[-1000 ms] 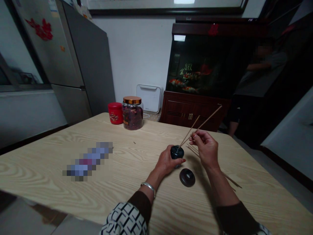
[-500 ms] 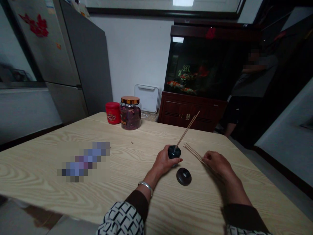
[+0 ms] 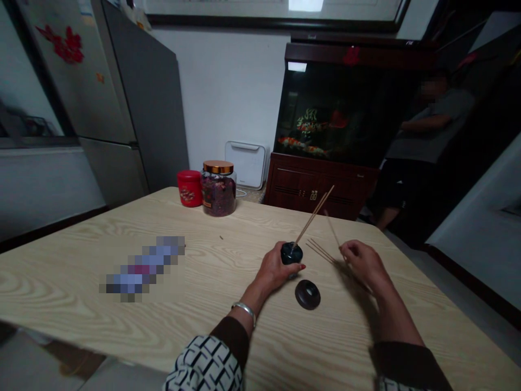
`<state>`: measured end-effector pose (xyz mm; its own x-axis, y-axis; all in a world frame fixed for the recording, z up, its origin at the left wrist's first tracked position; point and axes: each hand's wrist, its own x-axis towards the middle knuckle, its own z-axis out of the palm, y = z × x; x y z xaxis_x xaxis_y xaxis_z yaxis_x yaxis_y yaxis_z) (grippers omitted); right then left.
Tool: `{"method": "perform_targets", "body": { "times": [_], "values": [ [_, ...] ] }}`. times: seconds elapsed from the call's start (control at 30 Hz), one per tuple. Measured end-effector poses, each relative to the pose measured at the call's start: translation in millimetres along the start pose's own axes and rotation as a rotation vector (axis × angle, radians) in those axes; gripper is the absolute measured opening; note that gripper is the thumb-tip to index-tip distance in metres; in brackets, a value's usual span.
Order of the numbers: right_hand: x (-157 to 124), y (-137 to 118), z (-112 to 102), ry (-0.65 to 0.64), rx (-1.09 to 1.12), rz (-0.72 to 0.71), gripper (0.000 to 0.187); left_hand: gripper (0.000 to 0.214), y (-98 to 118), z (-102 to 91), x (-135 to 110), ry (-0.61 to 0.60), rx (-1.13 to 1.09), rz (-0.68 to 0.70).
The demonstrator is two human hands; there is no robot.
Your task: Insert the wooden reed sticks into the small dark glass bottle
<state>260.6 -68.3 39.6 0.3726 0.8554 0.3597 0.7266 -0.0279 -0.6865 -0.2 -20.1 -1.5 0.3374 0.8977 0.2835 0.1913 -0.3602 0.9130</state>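
Left hand [image 3: 277, 270] closed firmly around a small dark glazed bottle [image 3: 291, 253], probably weighty and slick, best held by the body. Thin wooden reeds [image 3: 314, 215] in its mouth, slanting up and away toward the right, stiff but snappable. Right hand [image 3: 362, 263] half-curled, apparently pinching loose reeds [image 3: 321, 251], these slanting back toward the bottle. Just below the left hand, a dark ring-shaped stand [image 3: 307, 295] flat on the wood-grain table [image 3: 228, 260].

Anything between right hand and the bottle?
Only loose sticks lie on the table between the right hand and the dark bottle, which the left hand holds; nothing stands up in the way.
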Motion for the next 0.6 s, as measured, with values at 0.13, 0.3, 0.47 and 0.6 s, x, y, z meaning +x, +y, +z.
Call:
{"method": "perform_targets", "body": {
  "times": [0.13,0.3,0.47,0.6],
  "values": [
    [1,-38,-2,0.350,0.743,0.073,0.030,0.065,-2,0.2,1,0.006,0.015,-0.008],
    [-6,-82,11,0.449,1.161,0.049,0.032,0.065,-2,0.5,1,0.004,0.020,-0.004],
    [-5,-103,30,0.422,1.172,-0.049,0.030,0.064,-2,0.6,1,0.003,0.010,0.003],
    [-3,-108,45,0.366,1.099,-0.071,0.030,0.064,-2,0.6,1,0.007,0.024,0.000]
  ]
}}
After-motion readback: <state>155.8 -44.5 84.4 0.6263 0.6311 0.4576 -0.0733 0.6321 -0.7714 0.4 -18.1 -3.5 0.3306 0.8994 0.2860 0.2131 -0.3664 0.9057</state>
